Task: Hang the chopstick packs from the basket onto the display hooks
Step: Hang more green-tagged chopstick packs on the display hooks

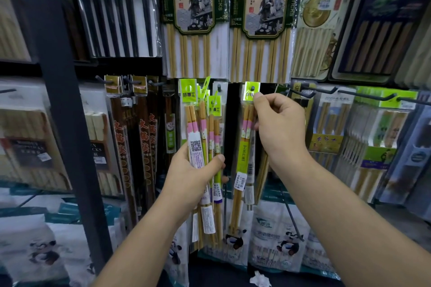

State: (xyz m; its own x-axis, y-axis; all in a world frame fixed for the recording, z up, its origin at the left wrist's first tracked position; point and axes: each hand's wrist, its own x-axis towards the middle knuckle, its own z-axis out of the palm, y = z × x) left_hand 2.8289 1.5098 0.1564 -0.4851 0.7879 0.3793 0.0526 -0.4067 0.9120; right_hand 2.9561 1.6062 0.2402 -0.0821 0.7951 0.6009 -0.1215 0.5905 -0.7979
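One chopstick pack at a hook, a bundle in the other hand.
The right hand (279, 123) pinches the green header of a single chopstick pack (245, 149); the tip of a dark display hook (252, 88) shows through the header's hole. The left hand (193, 177) is clamped round the middle of a bundle of matching packs (203, 123), held upright just left of the single pack, in front of the rack (70, 123) of hanging chopsticks.
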